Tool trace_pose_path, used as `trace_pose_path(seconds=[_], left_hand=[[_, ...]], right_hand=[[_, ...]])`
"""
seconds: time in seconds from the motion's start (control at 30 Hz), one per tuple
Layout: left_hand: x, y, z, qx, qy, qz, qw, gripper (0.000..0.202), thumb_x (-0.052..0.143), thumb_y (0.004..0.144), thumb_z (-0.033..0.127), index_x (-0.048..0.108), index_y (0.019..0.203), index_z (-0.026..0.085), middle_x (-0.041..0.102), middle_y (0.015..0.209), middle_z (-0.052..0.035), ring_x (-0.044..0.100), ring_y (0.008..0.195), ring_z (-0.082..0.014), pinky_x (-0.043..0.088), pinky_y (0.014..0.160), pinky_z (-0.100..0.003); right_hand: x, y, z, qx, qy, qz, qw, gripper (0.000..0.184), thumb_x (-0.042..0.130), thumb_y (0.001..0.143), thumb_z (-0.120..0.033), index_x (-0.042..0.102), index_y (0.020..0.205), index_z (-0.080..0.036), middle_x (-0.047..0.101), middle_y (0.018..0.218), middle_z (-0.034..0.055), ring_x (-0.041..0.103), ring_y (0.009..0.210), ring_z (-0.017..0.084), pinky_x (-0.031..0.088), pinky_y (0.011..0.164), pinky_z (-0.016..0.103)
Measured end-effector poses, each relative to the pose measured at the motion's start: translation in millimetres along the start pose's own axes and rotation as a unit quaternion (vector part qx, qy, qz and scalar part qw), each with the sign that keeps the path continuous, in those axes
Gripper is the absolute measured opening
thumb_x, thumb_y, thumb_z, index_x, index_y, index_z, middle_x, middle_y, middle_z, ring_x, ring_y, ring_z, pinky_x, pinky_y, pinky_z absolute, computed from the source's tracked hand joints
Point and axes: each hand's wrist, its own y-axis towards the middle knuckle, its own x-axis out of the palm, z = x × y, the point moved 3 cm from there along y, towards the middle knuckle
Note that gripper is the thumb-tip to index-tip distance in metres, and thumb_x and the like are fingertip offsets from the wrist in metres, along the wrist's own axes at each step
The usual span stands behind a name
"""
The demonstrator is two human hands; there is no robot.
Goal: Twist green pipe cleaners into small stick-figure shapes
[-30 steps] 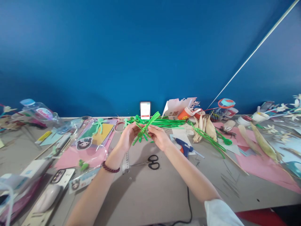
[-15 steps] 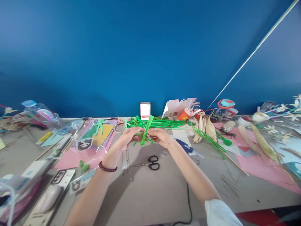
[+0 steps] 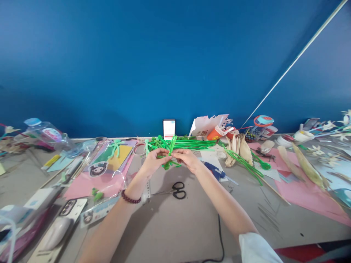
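Two-handed fingertip pinch on pipe cleaners [image 3: 172, 144]

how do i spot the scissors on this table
On the grey table, find the left hand and right hand holding green pipe cleaners. The scissors lie flat just nearer the person than those hands. Black loop handles set them apart from the blue glue gun to the right.

I'm at a craft worktable [image 3: 170, 226] set against a plain blue wall [image 3: 164, 54], a hobby or classroom making space by the look of it. Around me lie green pipe cleaners [image 3: 192, 143], scissors [image 3: 178, 190], a hot glue gun [image 3: 215, 170], sheets of pink paper [image 3: 307, 193], paper cups [image 3: 218, 131], dried husks [image 3: 238, 146] and pale handmade flowers [image 3: 337, 133].
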Motion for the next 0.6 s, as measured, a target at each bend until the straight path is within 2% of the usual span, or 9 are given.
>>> trace_pose_path(seconds=[0.13,0.3,0.4,0.5,0.6], left_hand=[[0.7,3,-8,0.002,-0.026,0.035,0.999,0.034,0.080,0.053,0.032,0.066,0.078,0.013,0.064,0.062,-0.0016,0.054,0.051,-0.0089,0.039,0.047,-0.020],[-0.3,6,-13,-0.018,-0.069,0.042,0.997,0.034,0.082,0.049,0.031,0.068,0.073,0.013,0.069,0.070,-0.0061,0.061,0.060,-0.0138,0.044,0.054,-0.023],[-1.8,6,-13,-0.011,-0.066,0.044,0.997,0.031,0.083,0.048,0.031,0.069,0.070,0.013,0.069,0.069,-0.0058,0.061,0.060,-0.0142,0.044,0.056,-0.024],[-3.4,6,-12,-0.020,-0.072,0.034,0.997,0.026,0.083,0.048,0.029,0.070,0.065,0.014,0.068,0.064,-0.0034,0.058,0.057,-0.0117,0.042,0.054,-0.023],[-4.3,6,-10,-0.050,-0.112,-0.009,0.992,0.022,0.083,0.049,0.026,0.069,0.061,0.015,0.066,0.060,-0.0017,0.057,0.057,-0.0107,0.041,0.053,-0.022]], right_hand=[[1,-1,-2,-0.008,-0.017,0.022,1.000,0.024,0.072,0.057,-0.035,0.068,0.069,-0.015,0.055,0.058,-0.0026,0.037,0.050,0.007,0.024,0.052,0.025],[1,-4,-6,-0.027,-0.055,0.040,0.997,0.024,0.070,0.060,-0.036,0.067,0.072,-0.015,0.056,0.062,-0.0023,0.041,0.056,0.009,0.028,0.055,0.025],[1,-5,-7,-0.038,-0.056,0.036,0.997,0.024,0.071,0.061,-0.037,0.065,0.073,-0.016,0.054,0.062,-0.0032,0.041,0.057,0.009,0.029,0.057,0.024],[1,-4,-8,-0.059,-0.043,0.034,0.997,0.025,0.072,0.060,-0.035,0.064,0.076,-0.017,0.055,0.068,-0.0030,0.042,0.058,0.008,0.031,0.058,0.024],[3,-3,-10,-0.087,-0.045,0.006,0.995,0.025,0.072,0.061,-0.036,0.065,0.076,-0.017,0.052,0.071,-0.0023,0.041,0.058,0.008,0.032,0.058,0.025]])
